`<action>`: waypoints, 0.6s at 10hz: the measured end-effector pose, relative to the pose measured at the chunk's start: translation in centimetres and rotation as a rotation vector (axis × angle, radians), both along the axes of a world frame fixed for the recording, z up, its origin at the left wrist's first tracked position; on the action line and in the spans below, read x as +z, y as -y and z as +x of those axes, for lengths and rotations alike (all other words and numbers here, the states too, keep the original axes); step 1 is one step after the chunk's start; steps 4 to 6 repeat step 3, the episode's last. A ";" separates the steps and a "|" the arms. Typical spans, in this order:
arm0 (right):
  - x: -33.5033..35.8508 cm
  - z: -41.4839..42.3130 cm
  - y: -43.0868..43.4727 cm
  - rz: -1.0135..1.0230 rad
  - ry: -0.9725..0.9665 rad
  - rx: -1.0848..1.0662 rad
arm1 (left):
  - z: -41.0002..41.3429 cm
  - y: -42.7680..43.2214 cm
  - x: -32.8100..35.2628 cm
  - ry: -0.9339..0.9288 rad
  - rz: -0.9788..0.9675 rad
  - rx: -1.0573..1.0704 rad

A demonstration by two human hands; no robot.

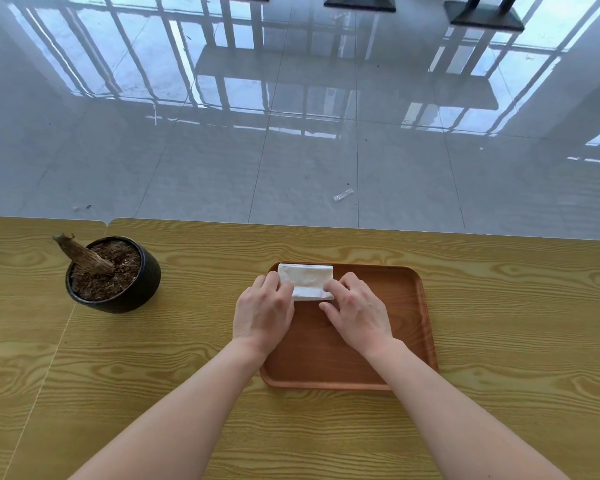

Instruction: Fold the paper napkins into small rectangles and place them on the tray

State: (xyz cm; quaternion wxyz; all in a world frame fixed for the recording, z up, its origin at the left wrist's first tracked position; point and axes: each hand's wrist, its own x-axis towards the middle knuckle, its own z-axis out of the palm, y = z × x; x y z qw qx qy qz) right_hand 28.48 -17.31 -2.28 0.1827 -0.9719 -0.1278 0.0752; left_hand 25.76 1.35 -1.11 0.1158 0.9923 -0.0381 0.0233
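1. White folded paper napkin [307, 279] lies as a small rectangle in the far left corner of the wooden tray [326, 351].
2. I see my left hand [262, 315] holding the napkin's left end, fingers curled over it.
3. My right hand [357, 313] grips the right end with bent fingertips.
4. Well left of the tray, a black pot [142, 282] with a bare stump [84, 256] stands on the wood-grain table [499, 341].

- The folded paper napkin [305, 280] is white, a small rectangle with its long side running left to right. It lies flat in the tray's far left corner, with the left hand [262, 315] and the right hand [357, 315] gripping its ends.
- The wooden tray [406, 306] is reddish brown and rectangular, with rounded corners and a low raised rim.
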 end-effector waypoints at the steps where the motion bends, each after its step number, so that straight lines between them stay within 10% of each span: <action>1: 0.6 -0.5 0.2 0.025 0.000 -0.014 | -0.4 -0.3 0.6 -0.002 0.013 0.006; 6: 1.7 -2.0 0.6 0.032 -0.009 -0.017 | -1.4 -1.3 1.1 -0.031 0.040 0.063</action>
